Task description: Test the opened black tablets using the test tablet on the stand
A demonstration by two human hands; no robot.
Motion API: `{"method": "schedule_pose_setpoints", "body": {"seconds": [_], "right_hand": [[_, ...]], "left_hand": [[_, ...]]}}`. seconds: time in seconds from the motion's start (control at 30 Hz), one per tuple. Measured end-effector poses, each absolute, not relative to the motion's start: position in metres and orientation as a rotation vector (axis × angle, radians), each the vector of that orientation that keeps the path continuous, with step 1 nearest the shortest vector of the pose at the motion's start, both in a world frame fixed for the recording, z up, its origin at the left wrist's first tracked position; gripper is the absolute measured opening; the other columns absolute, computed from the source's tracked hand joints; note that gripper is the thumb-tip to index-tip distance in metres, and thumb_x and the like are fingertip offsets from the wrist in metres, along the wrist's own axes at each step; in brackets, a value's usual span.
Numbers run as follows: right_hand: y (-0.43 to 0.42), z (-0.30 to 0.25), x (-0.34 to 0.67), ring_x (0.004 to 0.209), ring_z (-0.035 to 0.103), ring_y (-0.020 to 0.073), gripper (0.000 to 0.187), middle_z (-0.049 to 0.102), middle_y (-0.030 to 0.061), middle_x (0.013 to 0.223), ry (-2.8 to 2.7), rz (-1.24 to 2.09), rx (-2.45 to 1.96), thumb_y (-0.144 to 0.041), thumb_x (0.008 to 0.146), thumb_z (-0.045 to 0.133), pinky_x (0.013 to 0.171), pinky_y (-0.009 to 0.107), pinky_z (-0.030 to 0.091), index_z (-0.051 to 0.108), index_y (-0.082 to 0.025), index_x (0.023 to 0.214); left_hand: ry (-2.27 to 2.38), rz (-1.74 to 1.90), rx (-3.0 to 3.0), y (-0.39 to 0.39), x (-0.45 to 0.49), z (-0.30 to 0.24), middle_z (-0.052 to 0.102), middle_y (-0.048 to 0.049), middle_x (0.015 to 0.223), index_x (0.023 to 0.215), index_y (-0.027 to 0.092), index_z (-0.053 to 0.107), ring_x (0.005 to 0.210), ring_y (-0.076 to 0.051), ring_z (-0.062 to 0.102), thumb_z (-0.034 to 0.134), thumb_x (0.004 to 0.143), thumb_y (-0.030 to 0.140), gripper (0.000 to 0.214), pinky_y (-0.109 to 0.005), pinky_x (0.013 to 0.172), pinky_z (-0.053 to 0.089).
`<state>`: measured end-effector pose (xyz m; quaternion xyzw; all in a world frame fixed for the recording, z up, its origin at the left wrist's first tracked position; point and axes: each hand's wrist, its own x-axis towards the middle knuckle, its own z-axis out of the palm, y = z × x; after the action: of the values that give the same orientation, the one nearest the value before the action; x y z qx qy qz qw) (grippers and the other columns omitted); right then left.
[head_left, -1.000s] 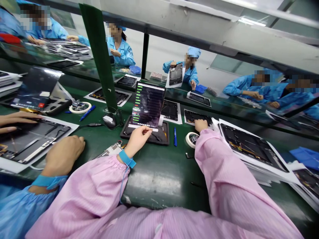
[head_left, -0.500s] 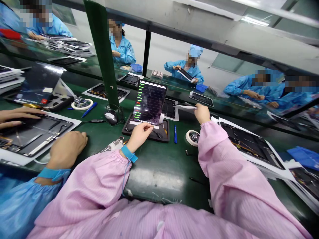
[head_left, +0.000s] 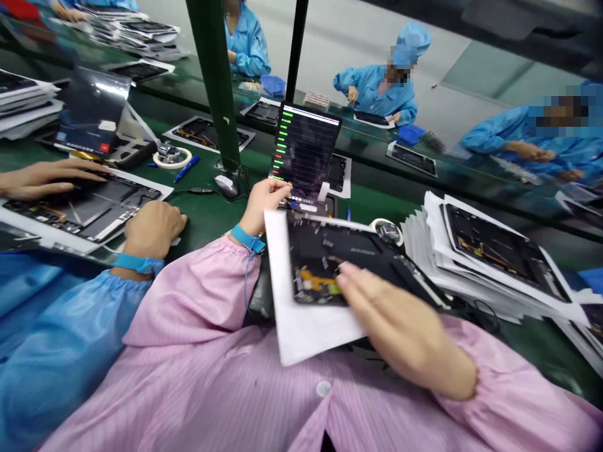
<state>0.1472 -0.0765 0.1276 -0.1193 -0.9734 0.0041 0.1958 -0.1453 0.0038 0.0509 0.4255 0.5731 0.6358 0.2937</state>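
Note:
My right hand [head_left: 400,320] is shut on a dark open tablet housing [head_left: 339,257] lying on a white paper sheet [head_left: 306,320], holding both low against my pink smock. Orange flex parts show inside the housing. My left hand [head_left: 264,204] grips the lower edge of an upright tablet [head_left: 305,150], whose screen shows a column of green bars. The tablet's stand is mostly hidden behind the raised sheet. To the left, a co-worker's blue-sleeved hands [head_left: 153,229] rest on another open tablet housing [head_left: 80,210].
A tall stack of paper sheets with tablet housings [head_left: 499,251] stands to my right. A tape roll [head_left: 389,232] lies beyond the held sheet. A computer mouse [head_left: 227,185], a blue pen [head_left: 187,168] and a green upright post [head_left: 217,81] stand ahead. Co-workers sit across the bench.
My right hand has brought the housing on its sheet from the stack toward my chest, covering the bench ahead. The view has tilted and shifted. My left hand stays at the tablet's lower edge.

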Motion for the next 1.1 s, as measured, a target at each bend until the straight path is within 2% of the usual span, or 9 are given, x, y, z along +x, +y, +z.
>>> {"method": "schedule_pose_setpoints", "body": {"seconds": [0.07,0.2,0.27,0.33,0.4,0.5,0.67,0.9,1.1], "right_hand": [[-0.089,0.094,0.138,0.128,0.05,0.024,0.056,0.051,0.0068,0.139,-2.772,0.098,-0.279,-0.013,0.095,0.036,0.105,0.04,0.049,0.031,-0.021,0.15],[-0.093,0.043,0.121,0.126,0.051,0.0287,0.044,0.055,0.0157,0.134,-2.844,0.013,-0.342,-0.01,0.093,0.041,0.1,0.045,0.05,0.05,-0.011,0.136],[-0.086,0.033,0.116,0.125,0.052,0.0301,0.038,0.058,0.0162,0.131,-2.885,0.062,-0.386,-0.023,0.093,0.051,0.102,0.05,0.047,0.056,-0.012,0.13],[-0.071,0.03,0.111,0.117,0.057,0.0287,0.035,0.064,0.0127,0.122,-2.877,0.2,-0.495,-0.037,0.092,0.056,0.103,0.053,0.042,0.061,-0.017,0.121],[-0.051,0.029,0.105,0.105,0.061,0.0259,0.026,0.068,0.0086,0.11,-2.808,0.322,-0.703,-0.037,0.092,0.056,0.098,0.05,0.043,0.064,-0.021,0.11],[-0.022,0.019,0.09,0.097,0.059,0.0243,0.013,0.068,0.0066,0.098,-2.661,0.485,-0.952,-0.028,0.088,0.063,0.087,0.043,0.043,0.065,-0.021,0.098],[-0.004,-0.001,0.074,0.088,0.056,0.0207,0.005,0.064,0.002,0.086,-2.533,0.761,-0.986,-0.022,0.081,0.068,0.083,0.036,0.039,0.063,-0.021,0.08],[-0.007,-0.002,0.077,0.087,0.055,0.0196,0.005,0.063,0.0008,0.084,-2.483,0.832,-0.961,-0.023,0.083,0.065,0.083,0.034,0.036,0.063,-0.021,0.079],[-0.007,-0.001,0.077,0.087,0.054,0.0194,0.006,0.062,0.0012,0.084,-2.493,0.831,-0.976,-0.023,0.082,0.066,0.083,0.033,0.036,0.063,-0.02,0.078]], "left_hand": [[1.503,1.656,1.109,0.0,-0.145,0.055,0.067,-0.0027,0.072,0.08,0.012,0.067,0.063,-0.012,0.058,0.065,0.075,0.025,0.013,-0.023,0.06,0.046],[1.44,1.379,1.235,-0.007,-0.136,0.056,0.068,-0.004,0.071,0.081,0.012,0.069,0.058,-0.01,0.057,0.065,0.075,0.022,0.012,-0.021,0.052,0.043],[1.39,1.188,1.327,-0.011,-0.129,0.054,0.069,-0.005,0.069,0.079,0.013,0.072,0.057,-0.012,0.059,0.067,0.074,0.02,0.01,-0.021,0.049,0.043],[1.341,0.994,1.395,-0.015,-0.122,0.053,0.069,-0.0056,0.067,0.077,0.013,0.074,0.056,-0.014,0.061,0.068,0.071,0.017,0.009,-0.022,0.048,0.044],[1.334,0.841,1.416,-0.017,-0.117,0.049,0.069,-0.0053,0.062,0.073,0.014,0.074,0.054,-0.015,0.062,0.067,0.069,0.013,0.008,-0.023,0.047,0.045],[1.386,0.694,1.427,-0.018,-0.115,0.042,0.066,-0.0039,0.054,0.064,0.015,0.072,0.05,-0.016,0.062,0.068,0.064,0.011,0.006,-0.024,0.045,0.045],[1.435,0.401,1.537,-0.017,-0.119,0.033,0.061,-0.002,0.045,0.053,0.018,0.068,0.045,-0.017,0.058,0.065,0.06,0.012,0.01,-0.025,0.046,0.045],[1.422,0.222,1.615,-0.02,-0.115,0.037,0.063,-0.0012,0.049,0.057,0.018,0.069,0.048,-0.015,0.059,0.059,0.061,0.014,0.011,-0.022,0.047,0.042],[1.369,0.134,1.65,-0.019,-0.115,0.042,0.065,0.0003,0.055,0.07,0.015,0.07,0.055,-0.012,0.062,0.059,0.065,0.018,0.012,-0.018,0.051,0.042]]}}
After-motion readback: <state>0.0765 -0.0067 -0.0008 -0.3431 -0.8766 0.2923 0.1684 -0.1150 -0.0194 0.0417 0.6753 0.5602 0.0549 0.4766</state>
